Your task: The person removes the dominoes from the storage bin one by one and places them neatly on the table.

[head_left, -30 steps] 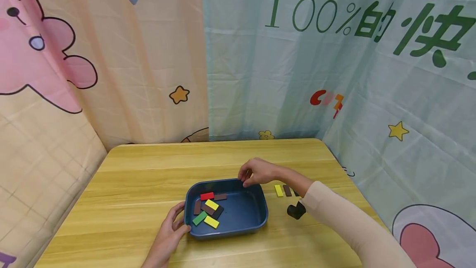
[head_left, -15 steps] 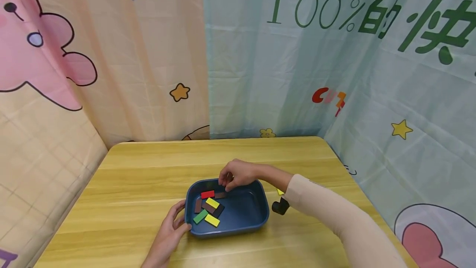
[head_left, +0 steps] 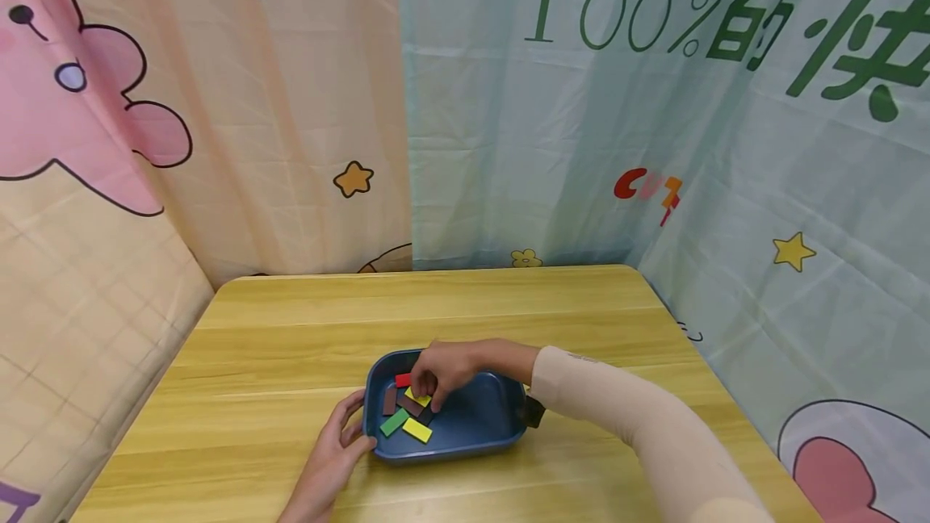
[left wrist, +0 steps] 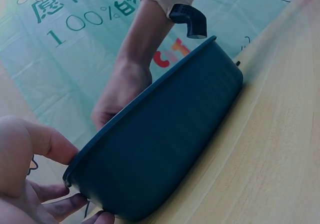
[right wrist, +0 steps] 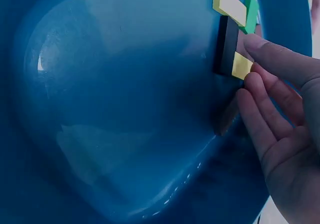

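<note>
A blue tray stands on the wooden table, with several small coloured blocks in its left part. My left hand holds the tray's left end, thumb at the rim and fingers against the outer wall. My right hand reaches down into the tray. Its fingertips are right at a yellow block that lies on a brown block; I cannot tell whether they pinch it. Close by are a black block, a green block, another yellow block, a brown block and a partly covered red block.
The wooden table reaches back to hanging printed cloths. A black device sits under the right sleeve at the wrist. The right part of the tray floor shows bare blue.
My right hand has moved left and down from the tray's far rim to the blocks. Its arm now covers the blocks lying right of the tray. My left hand keeps its hold.
</note>
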`<state>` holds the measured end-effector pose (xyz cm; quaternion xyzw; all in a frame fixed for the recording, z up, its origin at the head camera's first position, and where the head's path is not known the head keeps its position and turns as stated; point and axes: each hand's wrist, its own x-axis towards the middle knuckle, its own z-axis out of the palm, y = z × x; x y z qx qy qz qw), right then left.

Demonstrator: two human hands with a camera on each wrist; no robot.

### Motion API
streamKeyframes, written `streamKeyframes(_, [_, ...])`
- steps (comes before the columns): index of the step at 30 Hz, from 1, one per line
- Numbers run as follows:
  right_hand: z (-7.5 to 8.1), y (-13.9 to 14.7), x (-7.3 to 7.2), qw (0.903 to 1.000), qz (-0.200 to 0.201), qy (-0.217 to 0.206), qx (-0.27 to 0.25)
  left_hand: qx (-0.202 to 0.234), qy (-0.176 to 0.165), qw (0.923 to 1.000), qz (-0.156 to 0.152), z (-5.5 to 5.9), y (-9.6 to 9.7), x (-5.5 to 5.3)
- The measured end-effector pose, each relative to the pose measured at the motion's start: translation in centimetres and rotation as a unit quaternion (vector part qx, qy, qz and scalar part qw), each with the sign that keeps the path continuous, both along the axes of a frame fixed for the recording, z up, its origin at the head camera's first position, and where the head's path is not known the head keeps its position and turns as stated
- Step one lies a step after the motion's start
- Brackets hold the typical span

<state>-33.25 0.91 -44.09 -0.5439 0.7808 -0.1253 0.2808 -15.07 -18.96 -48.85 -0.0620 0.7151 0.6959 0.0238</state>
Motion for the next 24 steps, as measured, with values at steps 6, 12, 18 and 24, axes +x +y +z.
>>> streamKeyframes(6, [-0.4,-1.0,0.1,0.9979,0.037,0.023,0.048,0.004,0.0,1.0,0.001,-0.1,-0.1,0.0])
streamKeyframes(12, [-1.1,-1.4,0.3,0.991,0.078,0.074,0.079,0.009,-0.001,1.0,-0.001,-0.1,0.1,0.0])
streamKeyframes(18, [-1.4,-1.5,0.4,0.989,0.09,0.092,0.072,0.01,-0.003,0.9999,0.002,0.0,0.2,0.0])
streamKeyframes(24, [-1.0,-1.6,0.4,0.9866,0.099,0.104,0.077,0.008,0.005,1.0,0.001,0.1,0.1,0.1])
